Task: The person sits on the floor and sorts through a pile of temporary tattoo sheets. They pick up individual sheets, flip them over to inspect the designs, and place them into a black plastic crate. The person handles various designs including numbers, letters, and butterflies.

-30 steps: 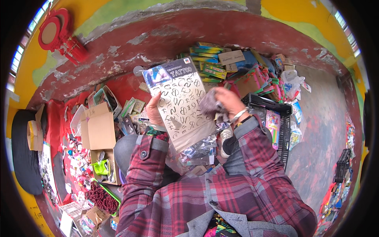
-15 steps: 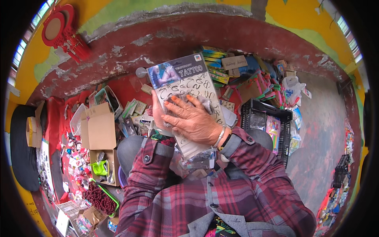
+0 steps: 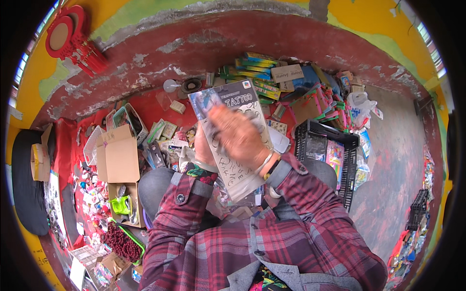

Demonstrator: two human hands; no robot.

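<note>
A flat tattoo-sheet packet (image 3: 232, 170), with a dark printed top and black curly marks on a pale sheet, is held up tilted in front of me. My left hand (image 3: 204, 147) grips its left edge, its fingers partly behind the packet. Across the front of the packet lies my right hand (image 3: 240, 139), smeared by motion, with a bracelet and a dark band at the wrist. A grey cloth is under that palm, now almost wholly hidden by the hand and the blur.
A black plastic crate (image 3: 350, 169) with packets stands to the right. On the left are an open cardboard box (image 3: 119, 162), a green-rimmed basket of dark red beads (image 3: 121, 242) and scattered trinkets. Stacked boxes (image 3: 255, 68) lie by the red wall (image 3: 218, 43).
My right hand has moved up toward the packet's top left, uncovering more lower marks. The packet has shifted slightly down and to the right. My left hand still grips it.
</note>
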